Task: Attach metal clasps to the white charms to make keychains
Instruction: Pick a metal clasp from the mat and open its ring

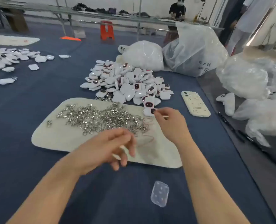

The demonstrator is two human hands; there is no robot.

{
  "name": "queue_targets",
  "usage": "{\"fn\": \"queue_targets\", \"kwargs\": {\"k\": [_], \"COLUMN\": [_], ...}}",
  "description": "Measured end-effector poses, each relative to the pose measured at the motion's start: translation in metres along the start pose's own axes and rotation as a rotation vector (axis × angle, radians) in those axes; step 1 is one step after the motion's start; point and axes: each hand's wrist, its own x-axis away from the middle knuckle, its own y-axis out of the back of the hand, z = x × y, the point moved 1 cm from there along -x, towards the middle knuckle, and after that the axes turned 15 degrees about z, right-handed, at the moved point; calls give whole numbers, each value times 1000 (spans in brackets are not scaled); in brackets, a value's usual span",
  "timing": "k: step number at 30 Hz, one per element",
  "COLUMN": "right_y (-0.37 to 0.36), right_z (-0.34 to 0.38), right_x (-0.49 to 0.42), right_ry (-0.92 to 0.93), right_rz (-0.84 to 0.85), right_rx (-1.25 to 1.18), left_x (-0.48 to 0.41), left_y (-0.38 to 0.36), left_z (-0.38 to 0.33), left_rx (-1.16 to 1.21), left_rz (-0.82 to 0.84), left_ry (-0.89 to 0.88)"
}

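Observation:
A heap of white charms (127, 83) with dark faces lies on the blue table beyond a cream mat (56, 136). Metal clasps (101, 117) are spread in a tangle across the mat. My right hand (168, 122) reaches to the heap's near edge, its fingertips on a white charm (149, 111); a thin pale stick pokes out between its fingers. My left hand (113, 144) hovers, blurred, over the mat's near side with fingers loosely curled; whether it holds anything I cannot make out.
A cream phone (195, 103) lies right of the heap. A small clear plastic case (160, 194) sits near me. More white charms (12, 57) are scattered at far left. Plastic bags (194, 50) stand behind and right. A person works at a far table.

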Motion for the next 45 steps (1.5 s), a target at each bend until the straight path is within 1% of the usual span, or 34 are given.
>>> {"fn": "queue_targets", "kwargs": {"k": [2, 3, 4, 5, 7, 9, 13, 15, 17, 20, 21, 22, 23, 25, 26, 27, 28, 29, 30, 32, 33, 34, 39, 41, 43, 45], "right_y": [-12, -20, -29, -37, -45, -42, -27, -19, -15, -18, -22, -28, -34, -42, -43, -43, -41, -42, -44, -52, -55, -57, -62, -59, -52, -45], "right_z": [-6, -12, -14, -19, -27, -30, -36, -38, -35, -12, -3, 6, 11, 13, 8, 1, -6, -11, -13, -13, -13, -13, -21, -22, -20, -18], "right_x": [-30, -44, -54, -63, -72, -79, -73, -63, -54, -43, -40, -39, -38, -38, -39, -42, -44, -46, -48, -51, -52, -53, -55, -55, -54, -53], "right_ry": [-85, -117, -142, -148, -155, -165, -230, -223, -202, -67, -25, 14, 43, 32, 5, -23, -41, -36, -17, 28, 35, 38, 22, 53, 69, 66], "right_rz": [-112, -128, -124, -125, -128, -122, -46, -54, -98, -114, -79, -30, 12, 35, -12, -70, -101, -79, -8, 154, 186, 184, 11, -83, -153, -129], "right_rx": [49, 69, 95, 137, 224, 289, 316, 263, 111, -390, -459, -487, -525, -621, -586, -447, -244, -60, 74, 238, 286, 318, 355, 258, -19, -338], "left_x": [-39, -56, -69, -77, -86, -91, -95, -95, -95, -97, -99, -100, -101, -100, -98, -97, -95, -94, -93, -93, -93, -93, -97, -98, -99, -98], "left_y": [15, 21, 24, 30, 44, 53, 58, 56, 50, 43, 41, 39, 38, 42, 45, 50, 54, 59, 62, 65, 65, 64, 57, 56, 55, 55], "left_z": [-4, -4, -4, 3, 18, 24, 25, 23, 21, 17, 17, 16, 15, 18, 21, 24, 25, 25, 23, 18, 16, 15, 18, 18, 18, 19], "left_rx": [194, 297, 355, 396, 395, 347, 310, 253, 129, -170, -218, -227, -199, -93, -6, 109, 239, 348, 440, 544, 546, 529, 349, 254, 109, -69], "left_rz": [-401, -555, -656, -696, -752, -761, -733, -717, -687, -588, -547, -537, -566, -695, -739, -756, -751, -739, -726, -714, -718, -725, -756, -761, -774, -761], "left_ry": [-139, -197, -240, -274, -284, -279, -268, -249, -232, -188, -181, -190, -209, -242, -260, -290, -331, -369, -403, -450, -452, -443, -386, -378, -359, -310]}}
